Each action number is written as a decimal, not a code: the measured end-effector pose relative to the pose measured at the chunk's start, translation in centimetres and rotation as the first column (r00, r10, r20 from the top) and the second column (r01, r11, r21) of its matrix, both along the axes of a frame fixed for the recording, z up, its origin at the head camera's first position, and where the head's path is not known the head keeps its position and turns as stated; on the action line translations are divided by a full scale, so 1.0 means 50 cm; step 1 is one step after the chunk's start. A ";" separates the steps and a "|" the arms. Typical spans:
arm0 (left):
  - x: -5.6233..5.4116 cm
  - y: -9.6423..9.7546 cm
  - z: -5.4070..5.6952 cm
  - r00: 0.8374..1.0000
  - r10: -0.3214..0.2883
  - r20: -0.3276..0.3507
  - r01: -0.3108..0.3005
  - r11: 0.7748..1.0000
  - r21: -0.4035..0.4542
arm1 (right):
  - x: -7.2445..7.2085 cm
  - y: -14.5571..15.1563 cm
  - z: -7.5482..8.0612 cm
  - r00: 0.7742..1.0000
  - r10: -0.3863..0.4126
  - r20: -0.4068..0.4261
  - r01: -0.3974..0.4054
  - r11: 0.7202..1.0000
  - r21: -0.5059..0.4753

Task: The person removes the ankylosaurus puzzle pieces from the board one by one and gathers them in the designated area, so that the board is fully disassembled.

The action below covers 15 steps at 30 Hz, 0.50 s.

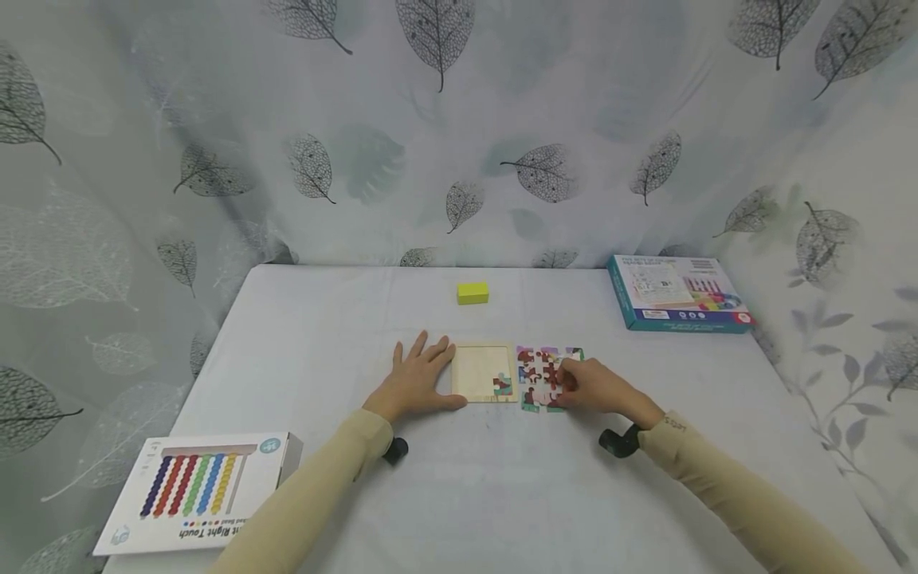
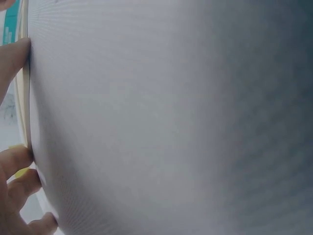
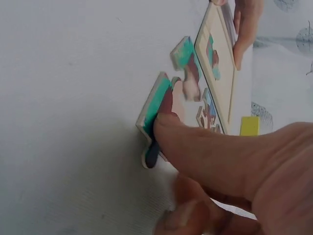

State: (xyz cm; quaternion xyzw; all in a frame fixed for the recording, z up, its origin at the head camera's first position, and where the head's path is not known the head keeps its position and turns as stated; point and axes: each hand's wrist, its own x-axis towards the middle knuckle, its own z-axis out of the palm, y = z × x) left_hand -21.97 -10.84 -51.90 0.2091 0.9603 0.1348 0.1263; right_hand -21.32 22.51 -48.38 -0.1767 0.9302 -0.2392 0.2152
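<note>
A square wooden puzzle tray lies mid-table, with a coloured jigsaw piece in its lower right corner. My left hand rests at its left side with fingers spread, the index fingertip and thumb at the two left corners. In the left wrist view those fingertips meet the tray's edge. Right of the tray, several loose puzzle pieces lie grouped together. Over their right side, my right hand pinches a puzzle piece with a green edge, thumb on its face; the other fingers are partly hidden beneath.
A yellow-green block stands behind the tray. One boxed toy lies at the back right, and a white box with coloured beads lies at the front left beside the left forearm. A leaf-patterned curtain hangs behind the table.
</note>
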 end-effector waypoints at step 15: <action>0.004 -0.003 0.001 1.000 -0.002 0.004 0.002 1.000 0.010 | -0.018 -0.065 0.019 0.999 0.052 -0.005 -0.052 0.999 0.010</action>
